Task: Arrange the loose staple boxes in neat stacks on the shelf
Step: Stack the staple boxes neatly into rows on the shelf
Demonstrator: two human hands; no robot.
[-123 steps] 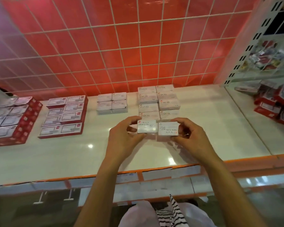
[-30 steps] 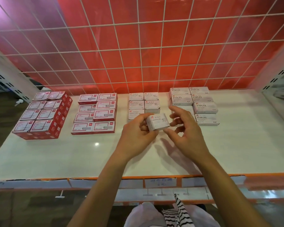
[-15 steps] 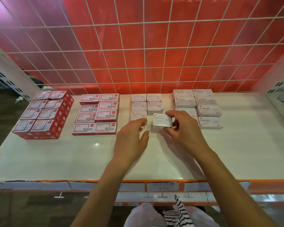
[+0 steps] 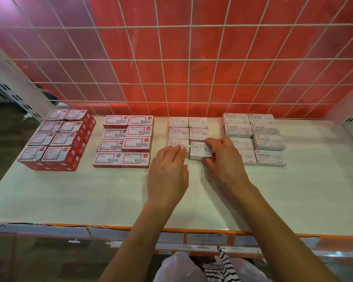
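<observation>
we see the right hand [image 4: 222,159] pinching a small white box [image 4: 200,151], thumb at its near edge and fingers curled over its far right corner, so the box sits just left of the palm. it is at the front right of the paper clip boxes [image 4: 178,131] on the white shelf [image 4: 90,190], label up, long axis running left to right; it may be slightly raised. the left hand [image 4: 167,171] is relaxed, fingertips resting on the neighbouring front box [image 4: 174,143]. staples stacks [image 4: 263,139] stand just right.
</observation>
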